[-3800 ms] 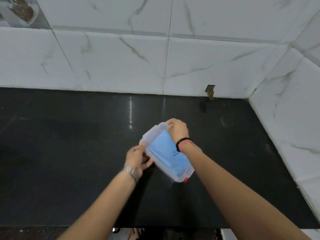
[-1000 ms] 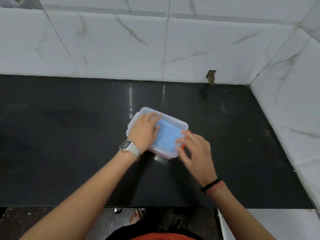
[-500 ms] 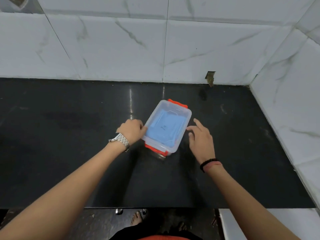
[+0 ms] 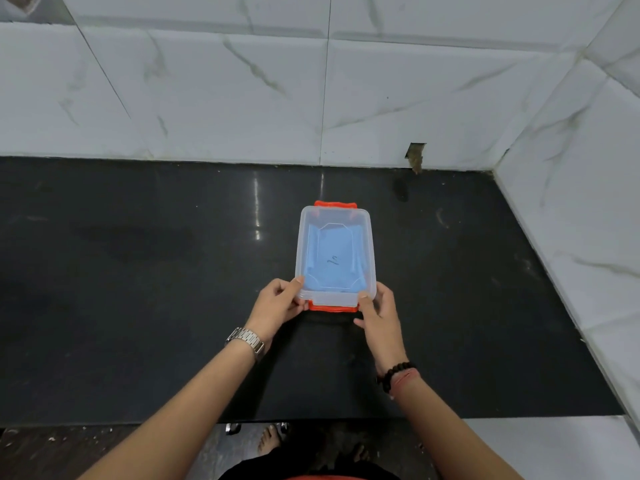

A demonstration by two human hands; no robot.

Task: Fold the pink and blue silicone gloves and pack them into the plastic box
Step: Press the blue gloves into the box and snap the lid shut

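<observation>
The clear plastic box [image 4: 335, 216] lies flat on the black counter with its lid on and an orange latch at each short end. Through the lid I see the folded blue glove [image 4: 332, 258]; no pink glove shows. My left hand [image 4: 277, 304] grips the near left corner of the box, thumb on the lid. At the near right corner my right hand [image 4: 379, 311] holds the box beside the near orange latch [image 4: 332, 307], thumb on the lid edge.
The black counter [image 4: 138, 289] runs to a white marble-tiled wall [image 4: 242, 98] at the back and another on the right [image 4: 581, 220]. A small chipped hole [image 4: 415, 155] sits low in the back wall. The counter's front edge is near my body.
The box has turned from slanted to straight, long side pointing away from me. Both hands moved from its sides to its near corners and took hold there.
</observation>
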